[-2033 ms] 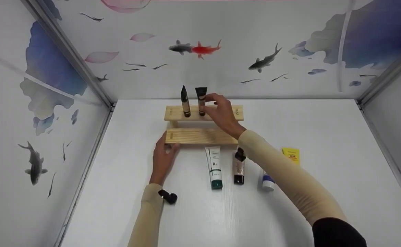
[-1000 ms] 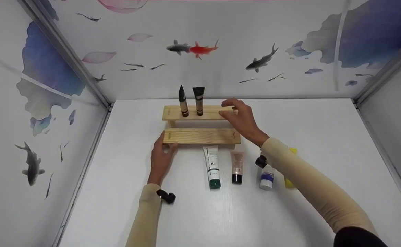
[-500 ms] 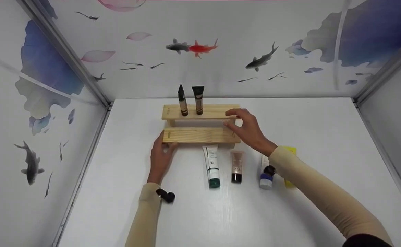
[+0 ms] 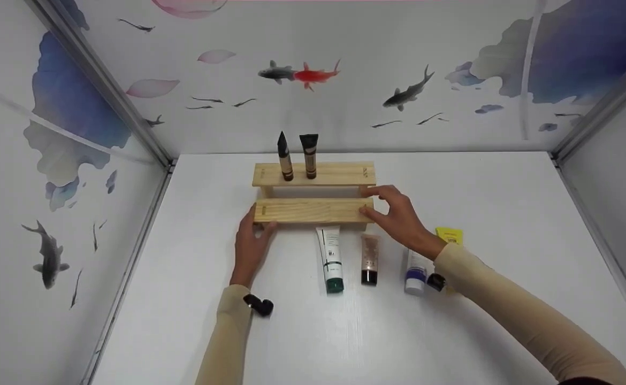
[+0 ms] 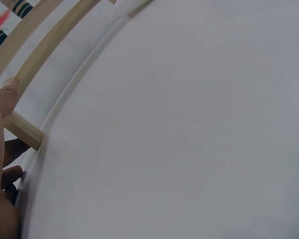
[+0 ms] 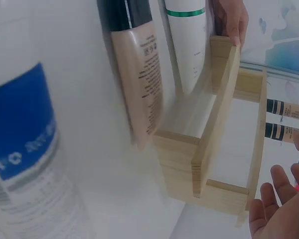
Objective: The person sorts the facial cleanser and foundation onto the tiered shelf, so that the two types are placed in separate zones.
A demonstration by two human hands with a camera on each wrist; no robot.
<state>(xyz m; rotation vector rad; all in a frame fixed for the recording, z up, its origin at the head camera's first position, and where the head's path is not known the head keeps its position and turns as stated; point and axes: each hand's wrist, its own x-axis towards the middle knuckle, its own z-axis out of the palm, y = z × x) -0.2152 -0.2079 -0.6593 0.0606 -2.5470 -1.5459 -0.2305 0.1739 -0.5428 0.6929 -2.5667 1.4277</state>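
Observation:
A two-step wooden rack [image 4: 313, 211] stands at the back of the white table. On its upper step two dark-topped tubes stand upright, a pointed-looking one [image 4: 285, 163] on the left and a flat-ended one [image 4: 309, 158] beside it. My left hand [image 4: 249, 246] grips the rack's left end; in the left wrist view the thumb lies on the shelf edge [image 5: 45, 47] and fingers show behind the leg. At the right end of the lower step is my right hand [image 4: 401, 222], thumb and fingers spread apart, holding nothing.
In front of the rack lie a white tube with a green cap [image 4: 331, 256], a beige tube with a black cap [image 4: 369, 256] and a white tube with a blue band [image 4: 415, 272]. A yellow tube [image 4: 448, 235] lies partly under the right forearm. Printed walls enclose the table.
My right hand let go of the flat-ended tube on the upper step, then moved right and down to the lower step's right end. My left hand keeps its grip on the rack.

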